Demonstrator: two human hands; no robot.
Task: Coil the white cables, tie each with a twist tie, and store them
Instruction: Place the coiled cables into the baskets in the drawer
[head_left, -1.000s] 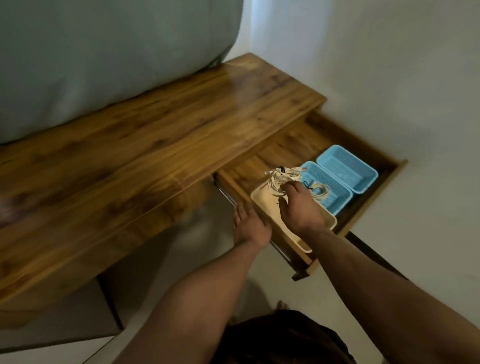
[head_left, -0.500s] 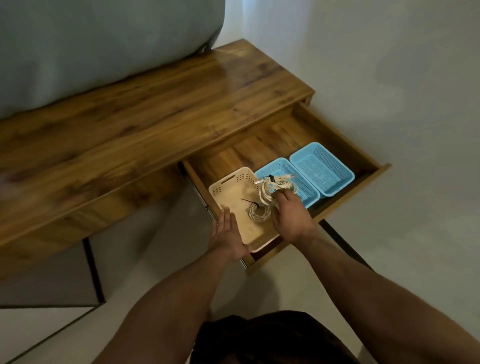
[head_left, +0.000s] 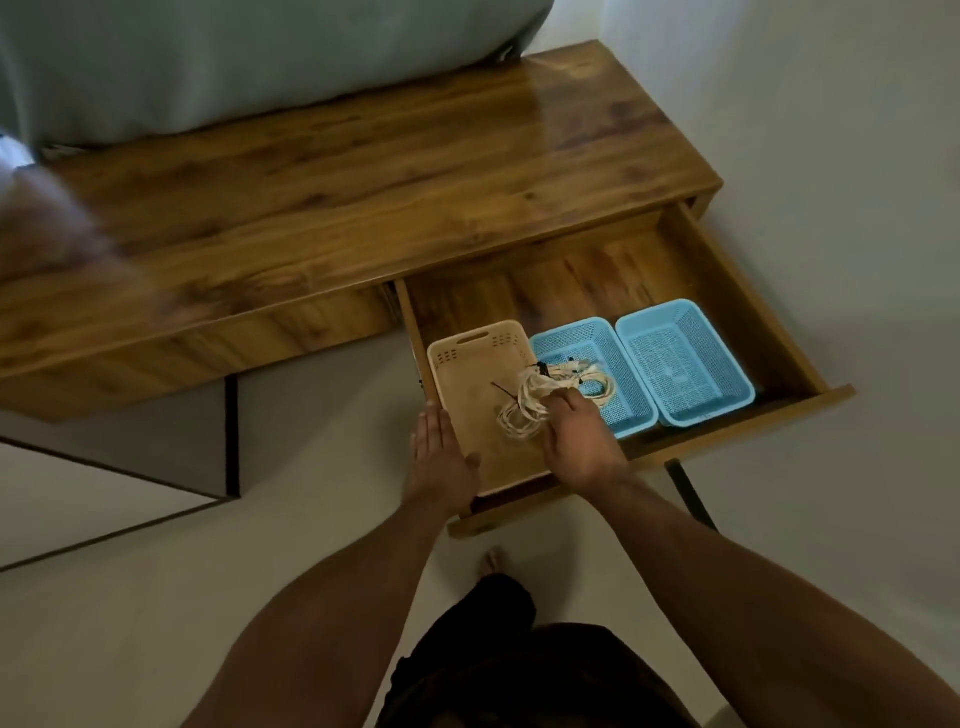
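Note:
My right hand (head_left: 582, 441) grips a coiled white cable (head_left: 535, 392) tied with a black twist tie, holding it over the beige basket (head_left: 467, 358) in the open drawer (head_left: 753, 312). A second tied coil (head_left: 511, 423) lies in the beige basket just below it. Another white coil (head_left: 597, 387) rests in the middle blue basket (head_left: 587, 338). My left hand (head_left: 441, 452) lies with straight fingers against the left side of the drawer and the beige basket's edge.
An empty blue basket (head_left: 685, 364) sits at the drawer's right. The wooden desk top (head_left: 363, 182) runs behind, with a grey cushion (head_left: 234, 62) leaning over its back. A black desk leg (head_left: 691, 493) stands below the drawer front. My foot (head_left: 491, 561) is on the pale floor.
The view has swung right and down. My right hand has carried the gripped coil from near the blue basket to above the beige basket, where a second coil now shows. My left hand stays at the drawer's side.

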